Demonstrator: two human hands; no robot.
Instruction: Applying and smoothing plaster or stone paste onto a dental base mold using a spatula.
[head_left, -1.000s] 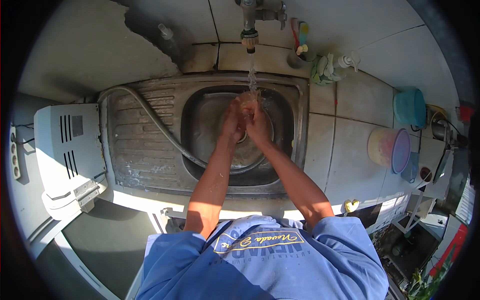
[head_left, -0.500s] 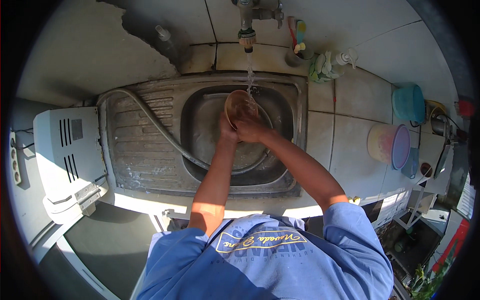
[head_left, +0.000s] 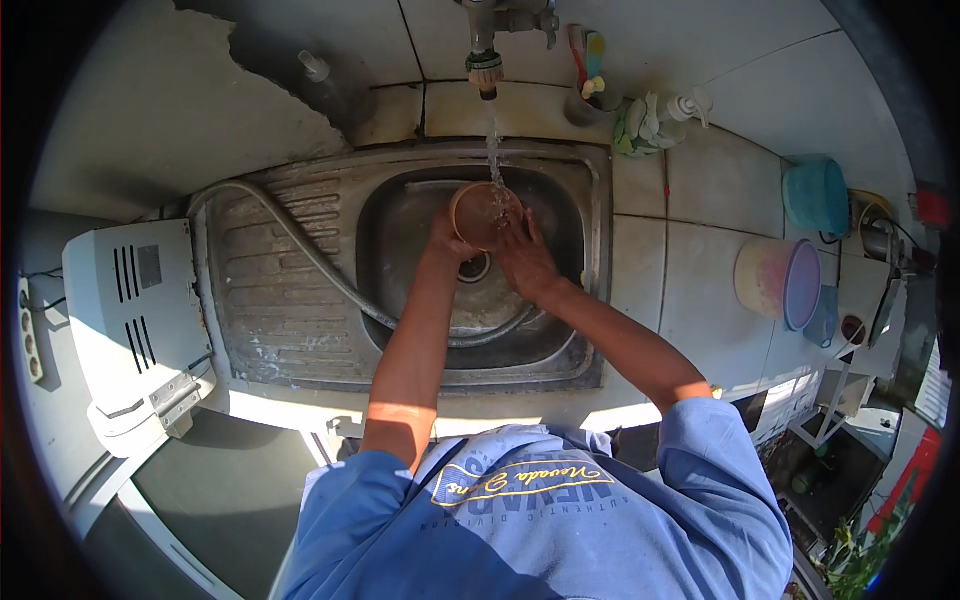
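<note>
A brown bowl [head_left: 474, 214] is held over the sink basin [head_left: 400, 290], its mouth facing up under the running tap [head_left: 485, 70]. Water falls into it near its far right rim. My left hand [head_left: 447, 238] grips the bowl's left side; some of those fingers are hidden beneath it. With fingers stretched out, my right hand [head_left: 527, 262] lies along the bowl's right rim, fingertips touching it close to the stream. Below the bowl, the round drain [head_left: 476, 268] shows partly.
A grey hose [head_left: 300, 235] crosses the ridged drainboard [head_left: 270, 310] and curves into the basin. A white appliance [head_left: 140, 300] stands at the left. Behind on the right are a cup with toothbrushes [head_left: 590, 100], a pump bottle [head_left: 688, 108], a turquoise container [head_left: 815, 197] and a lidded tub [head_left: 775, 280].
The bowl has turned from a tilt to nearly level, mouth up. My right hand has moved from its near side to its right rim, fingers now spread. Water still runs.
</note>
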